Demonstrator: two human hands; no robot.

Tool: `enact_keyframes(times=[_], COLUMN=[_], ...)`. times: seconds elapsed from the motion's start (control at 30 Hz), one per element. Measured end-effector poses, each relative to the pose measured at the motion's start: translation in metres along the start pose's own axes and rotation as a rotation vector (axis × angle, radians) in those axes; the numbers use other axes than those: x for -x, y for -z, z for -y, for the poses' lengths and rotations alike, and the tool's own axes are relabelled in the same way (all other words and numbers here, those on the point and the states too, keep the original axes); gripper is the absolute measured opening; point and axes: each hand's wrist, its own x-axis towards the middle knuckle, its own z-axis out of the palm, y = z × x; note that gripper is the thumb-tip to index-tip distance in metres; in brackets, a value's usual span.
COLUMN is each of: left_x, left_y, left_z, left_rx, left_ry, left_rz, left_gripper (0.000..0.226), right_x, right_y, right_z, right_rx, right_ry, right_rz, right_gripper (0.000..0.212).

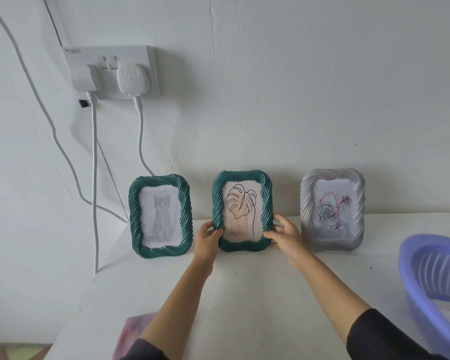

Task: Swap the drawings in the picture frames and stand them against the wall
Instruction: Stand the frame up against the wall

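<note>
Three picture frames stand upright against the white wall on a white table (244, 294). On the left is a green frame with a cat drawing (160, 215). The middle green frame with a leaf drawing (243, 210) is held at both lower sides: my left hand (207, 239) grips its lower left edge and my right hand (283, 233) grips its lower right corner. A silver frame with a rose drawing (332, 209) stands on the right, untouched.
A purple plastic basket (431, 279) sits at the table's right edge. A wall socket (112, 71) with two plugs hangs above left, its white cables (95, 178) dropping behind the cat frame. A pinkish cloth (133, 333) lies at the near edge.
</note>
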Motion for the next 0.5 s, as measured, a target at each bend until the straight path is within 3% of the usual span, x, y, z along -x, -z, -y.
enact_keyframes(times=[0.5], left_x=[0.009], left_y=[-0.002], left_z=[-0.003], left_rx=[-0.067], left_ry=[0.032], left_rz=[-0.082], left_gripper=[0.038], right_x=[0.015], right_y=[0.001], right_z=[0.008], right_rx=[0.126], right_ry=[-0.113], right_rz=[0.018], right_gripper=[0.048])
